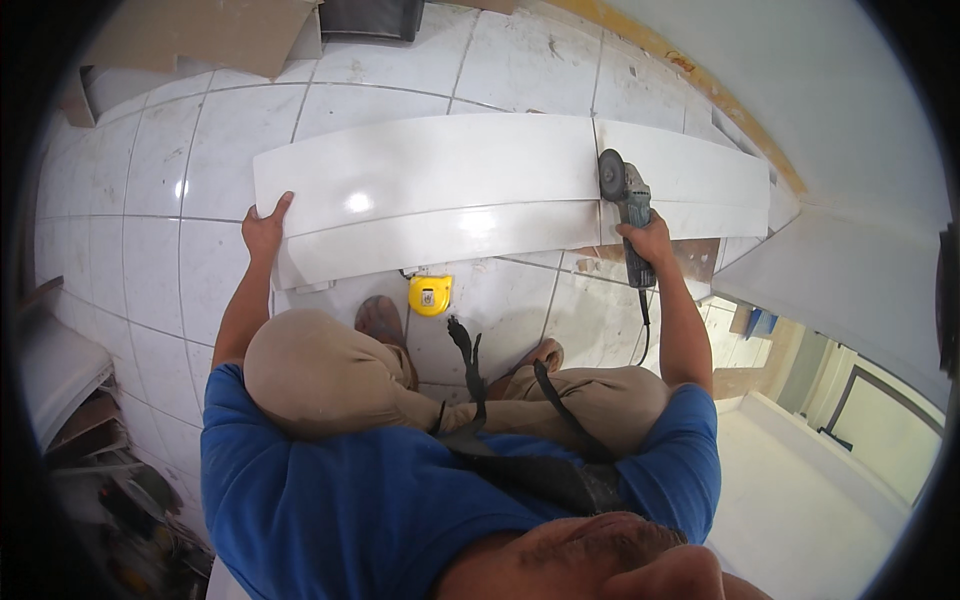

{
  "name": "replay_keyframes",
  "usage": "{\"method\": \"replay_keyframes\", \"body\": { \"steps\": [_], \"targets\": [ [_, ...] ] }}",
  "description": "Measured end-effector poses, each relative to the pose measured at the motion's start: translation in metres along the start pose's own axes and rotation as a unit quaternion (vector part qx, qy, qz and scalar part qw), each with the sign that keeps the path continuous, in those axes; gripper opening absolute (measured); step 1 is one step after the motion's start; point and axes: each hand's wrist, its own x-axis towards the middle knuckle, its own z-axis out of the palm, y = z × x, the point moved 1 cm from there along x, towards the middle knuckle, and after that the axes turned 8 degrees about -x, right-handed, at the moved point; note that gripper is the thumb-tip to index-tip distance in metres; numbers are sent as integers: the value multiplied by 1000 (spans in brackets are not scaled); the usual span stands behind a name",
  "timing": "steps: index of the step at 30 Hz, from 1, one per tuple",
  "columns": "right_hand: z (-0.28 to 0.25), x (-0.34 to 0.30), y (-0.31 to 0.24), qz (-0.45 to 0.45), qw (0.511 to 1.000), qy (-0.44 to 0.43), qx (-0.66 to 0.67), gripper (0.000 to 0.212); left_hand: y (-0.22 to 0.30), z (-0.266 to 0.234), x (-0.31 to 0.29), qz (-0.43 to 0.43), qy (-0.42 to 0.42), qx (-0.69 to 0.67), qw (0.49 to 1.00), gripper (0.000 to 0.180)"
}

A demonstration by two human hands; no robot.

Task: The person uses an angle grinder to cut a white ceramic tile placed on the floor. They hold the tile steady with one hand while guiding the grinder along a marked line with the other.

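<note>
A long glossy white tile (pixel 430 165) lies across the floor in front of my knees, with a lengthwise line along its near part. My left hand (pixel 265 226) grips its left end, thumb on top and the other fingers hidden. My right hand (pixel 650 240) is wrapped round the body of an angle grinder (pixel 635 205). The grinder's dark disc sits beside a thin dark line that crosses the tile. Past that line, a shorter white section (pixel 690 170) extends to the right. Whether the disc touches the tile or is turning, I cannot tell.
A yellow tape measure (pixel 430 296) lies on the tiled floor near my foot. The grinder's black cord (pixel 646 320) trails toward me. Cardboard (pixel 190 35) and a dark bin (pixel 372 18) stand at the far left, a white panel (pixel 840 110) at the right, and clutter (pixel 130 500) at the near left.
</note>
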Motion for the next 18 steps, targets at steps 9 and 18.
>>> {"method": "replay_keyframes", "body": {
  "steps": [9,18],
  "targets": [
    [0,11,-3,-15,1000,1,-19,66,-6,1,2,-2,22,-15,1000,78],
    [7,-2,12,-20,1000,3,-20,66,-15,1,9,2,14,8,1000,81]
  ]
}}
